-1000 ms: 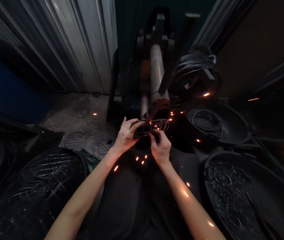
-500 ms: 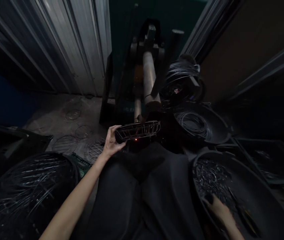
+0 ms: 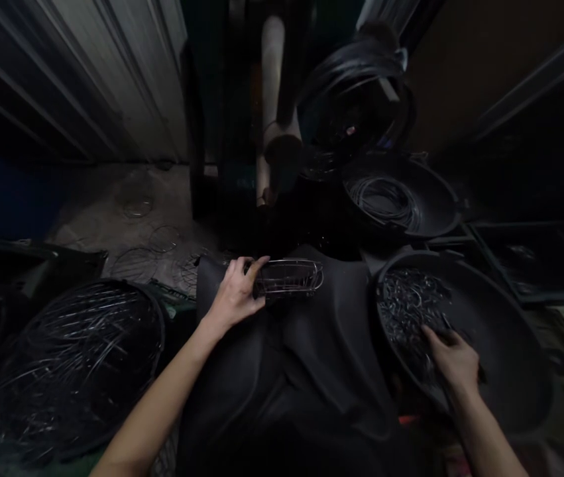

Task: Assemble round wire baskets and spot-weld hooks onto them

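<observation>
My left hand [image 3: 234, 296] grips one end of a small wire basket [image 3: 289, 277], which rests on the dark cloth over my lap [image 3: 311, 358]. My right hand [image 3: 453, 359] reaches into a dark round tub [image 3: 510, 371] at my right, fingers spread down on a heap of small bent wire pieces [image 3: 411, 301]. Whether those fingers have closed on a piece is hidden by the dim light. A welding machine with a pale cylinder [image 3: 272, 79] stands straight ahead.
Another tub of coiled wire [image 3: 395, 202] and a wire spool [image 3: 354, 99] sit ahead right. A large tub of long wires [image 3: 70, 364] is at my left. Wire rings [image 3: 137, 199] lie on the floor by a corrugated metal wall [image 3: 87, 79]. A flat tray [image 3: 535, 258] lies far right.
The sparks have stopped. My left hand drew the wire basket back from the machine onto my lap. My right hand let go of it and went into the tub of wire pieces at the right.
</observation>
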